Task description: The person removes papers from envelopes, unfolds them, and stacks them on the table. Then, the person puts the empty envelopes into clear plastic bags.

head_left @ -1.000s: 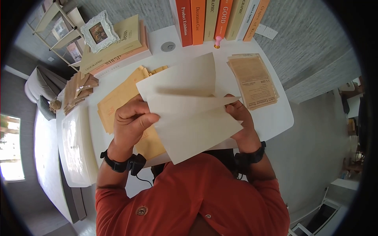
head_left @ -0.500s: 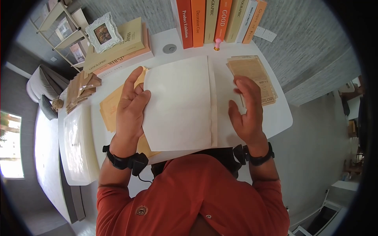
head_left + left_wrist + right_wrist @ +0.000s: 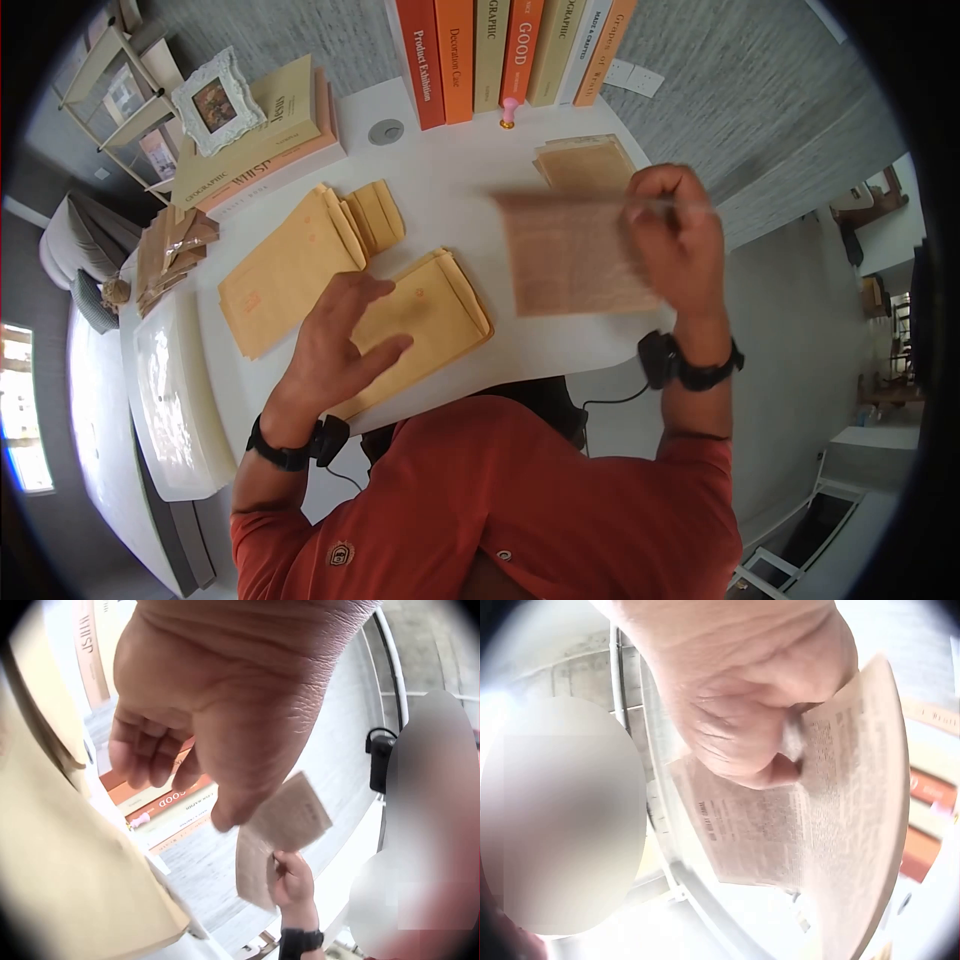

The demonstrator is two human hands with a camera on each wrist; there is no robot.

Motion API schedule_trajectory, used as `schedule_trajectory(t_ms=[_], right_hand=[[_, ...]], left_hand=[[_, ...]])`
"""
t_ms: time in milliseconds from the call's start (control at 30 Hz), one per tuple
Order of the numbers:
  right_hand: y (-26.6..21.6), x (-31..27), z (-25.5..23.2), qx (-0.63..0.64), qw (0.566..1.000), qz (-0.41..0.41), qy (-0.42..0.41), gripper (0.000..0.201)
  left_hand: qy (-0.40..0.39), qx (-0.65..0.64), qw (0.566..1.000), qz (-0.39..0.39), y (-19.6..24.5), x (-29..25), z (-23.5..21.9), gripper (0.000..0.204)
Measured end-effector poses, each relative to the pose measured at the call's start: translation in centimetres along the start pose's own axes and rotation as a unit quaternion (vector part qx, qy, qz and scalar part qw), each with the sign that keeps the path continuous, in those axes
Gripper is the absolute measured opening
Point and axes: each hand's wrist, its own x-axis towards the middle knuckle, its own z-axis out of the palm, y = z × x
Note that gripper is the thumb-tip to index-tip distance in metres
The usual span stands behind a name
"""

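Note:
My right hand pinches a thin brown sheet of printed paper by its edge, above the right part of the table. The right wrist view shows small newsprint-like text on the folded or bent printed sheet. Behind it, partly hidden, lies a stack of similar brown papers. My left hand holds nothing; its loosely bent fingers hover over a yellow kraft envelope near the front edge. Further left are more stacked yellow envelopes, with a smaller one beside them.
A row of upright books stands at the back, a pink-handled stamp before it. Stacked books bear a white picture frame. Brown paper packets and clear plastic sleeves line the left edge of the white table.
The folded white sheet has left my hands and no longer shows. My right hand has picked up the brown printed sheet. My left hand has let go and moved down over the envelope.

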Motion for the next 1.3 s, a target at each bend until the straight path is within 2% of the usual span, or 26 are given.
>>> schedule_trajectory(t_ms=[67,100,167,200,267,367,467,500,567,633,700,733,800,900,1100,1200,1300], right_hand=[[4.5,2.6,-1.8,0.062,0.992,0.097,0.042,0.029],[6.8,3.4,-2.8,0.060,0.987,0.143,0.035,0.036],[11.0,4.5,-4.6,0.056,0.971,0.230,0.021,0.048],[12.4,4.5,-5.0,0.044,0.968,0.247,0.004,0.052],[14.0,4.7,-4.8,0.022,0.958,0.283,-0.031,0.059],[15.4,4.4,-4.2,0.056,0.953,0.296,-0.047,0.063],[15.4,4.4,-3.9,-0.033,0.952,0.302,-0.036,0.064],[15.4,4.2,-3.8,-0.134,0.965,0.226,0.004,0.060],[14.0,3.1,-2.8,-0.320,0.942,0.067,0.080,0.052],[8.6,1.6,-1.3,-0.224,0.973,0.041,0.040,0.034],[3.3,-1.3,2.3,-0.009,0.998,0.027,-0.047,0.019],[1.7,-2.3,3.9,-0.006,0.993,-0.064,-0.098,0.016],[-0.9,-3.8,7.4,0.093,0.978,-0.093,-0.159,0.018],[-1.2,-5.2,10.9,0.109,0.981,-0.056,-0.152,0.021],[-1.3,-4.1,11.7,0.091,0.968,0.063,-0.226,0.024],[0.1,-4.2,13.5,0.112,0.977,0.061,-0.172,0.021],[-0.1,-3.9,13.8,0.061,0.983,0.050,-0.165,0.017]], left_hand=[[-0.046,0.092,0.995,-0.017,1.7,-0.6,0.1,0.081],[-0.067,0.138,0.988,-0.026,2.2,-0.7,0.4,0.087],[-0.091,0.147,0.982,-0.072,2.5,-0.8,1.1,0.095],[-0.103,0.153,0.978,-0.096,2.6,-0.7,1.4,0.098],[-0.101,0.165,0.976,-0.097,2.5,-0.6,2.0,0.101],[-0.111,0.157,0.975,-0.111,2.2,-0.6,2.4,0.104],[-0.109,0.136,0.978,-0.118,2.3,-0.3,2.3,0.105],[-0.106,0.130,0.978,-0.121,2.4,-0.3,2.2,0.105],[-0.074,0.127,0.984,-0.099,2.3,-0.6,2.1,0.104],[-0.039,0.120,0.989,-0.079,2.3,-1.1,1.8,0.104],[-0.003,0.108,0.993,-0.052,2.4,-1.4,1.7,0.105],[0.016,0.112,0.993,-0.033,2.3,-1.6,1.7,0.106],[0.054,0.119,0.991,0.011,2.2,-2.0,2.0,0.108],[0.084,0.116,0.989,0.024,2.2,-2.5,2.0,0.109],[0.103,0.175,0.977,0.064,1.7,-2.4,2.1,0.105],[0.091,0.191,0.974,0.081,1.9,-1.7,2.0,0.100],[0.086,0.197,0.973,0.087,1.7,-1.3,2.1,0.097]])
